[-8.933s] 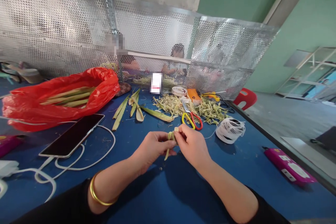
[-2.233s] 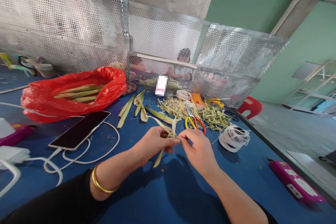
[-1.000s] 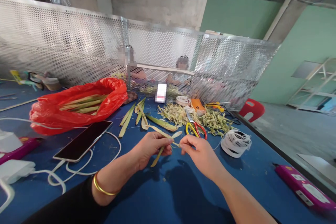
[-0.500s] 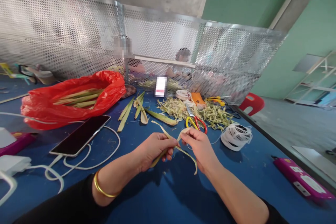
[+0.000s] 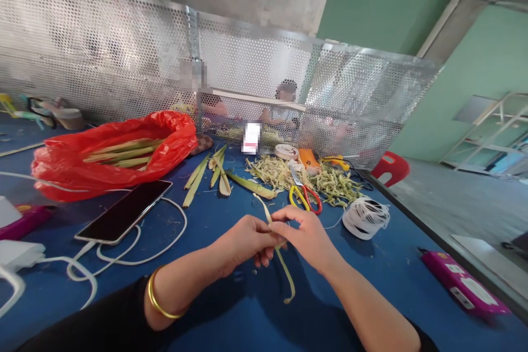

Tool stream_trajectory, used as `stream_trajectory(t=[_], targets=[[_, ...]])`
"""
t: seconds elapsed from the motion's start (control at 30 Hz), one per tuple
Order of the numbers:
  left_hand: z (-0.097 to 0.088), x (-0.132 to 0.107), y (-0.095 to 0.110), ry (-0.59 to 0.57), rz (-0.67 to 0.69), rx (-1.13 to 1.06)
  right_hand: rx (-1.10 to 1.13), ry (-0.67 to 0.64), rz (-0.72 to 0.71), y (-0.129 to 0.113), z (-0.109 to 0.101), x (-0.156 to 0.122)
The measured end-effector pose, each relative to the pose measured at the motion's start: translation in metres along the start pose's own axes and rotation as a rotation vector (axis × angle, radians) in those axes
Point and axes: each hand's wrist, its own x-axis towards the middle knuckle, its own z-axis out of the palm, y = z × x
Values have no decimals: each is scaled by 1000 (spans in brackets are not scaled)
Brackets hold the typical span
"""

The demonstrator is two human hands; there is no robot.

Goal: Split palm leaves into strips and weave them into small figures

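Note:
Both hands meet over the blue table (image 5: 231, 319), pinching a pale green leaf strip (image 5: 284, 269). My left hand (image 5: 246, 239), with a gold bangle on the wrist, is closed on the strip's middle. My right hand (image 5: 307, 236) pinches it from the right. One end of the strip sticks up between the fingers; the other end hangs down in a curl toward the table.
A red plastic bag (image 5: 111, 151) of green stalks lies far left, with a phone (image 5: 124, 212) on a white cable before it. Cut stalks (image 5: 214, 173), a shavings pile (image 5: 330, 179), yellow-red scissors (image 5: 304, 198), a white string coil (image 5: 365, 217) and a pink case (image 5: 462, 280) surround. People sit behind the perforated metal screen (image 5: 256, 71).
The strip has been peeled further: its free end now hangs longer below my hands. My hands have drawn closer together and slightly lower.

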Motion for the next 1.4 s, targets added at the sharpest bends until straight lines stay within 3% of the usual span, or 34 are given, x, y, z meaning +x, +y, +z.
stream_trajectory(t=[0.1, 0.17, 0.4, 0.53, 0.73, 0.83, 0.9, 1.03, 1.13, 1.27, 1.4], targets=[[2, 0, -3, -36, -23, 33, 147, -88, 176, -3, 6, -2], [4, 0, -3, -54, -27, 37, 137, -91, 175, -2, 6, -2], [6, -2, 4, -51, -25, 34, -18, 176, -7, 6, 11, -1], [5, -2, 4, -41, -22, -15, -130, 237, -156, 8, 9, 0], [-10, 1, 10, 182, 53, -313, -373, 562, -466, -10, -9, -15], [-15, 1, 13, 212, 125, -447, -458, 420, -497, -13, -2, -21], [-14, 1, 13, 195, 175, -474, -443, 252, -356, -10, 9, -19], [-8, 1, 11, 173, 161, -460, -130, 77, -45, -1, 24, -10], [-6, 1, 10, 184, 164, -496, 99, 33, 67, 1, 24, -7], [-6, 1, 9, 219, 192, -555, 230, -57, 78, -3, 18, -10], [-7, 3, 9, 235, 185, -532, 143, -133, 23, -4, 17, -13]])
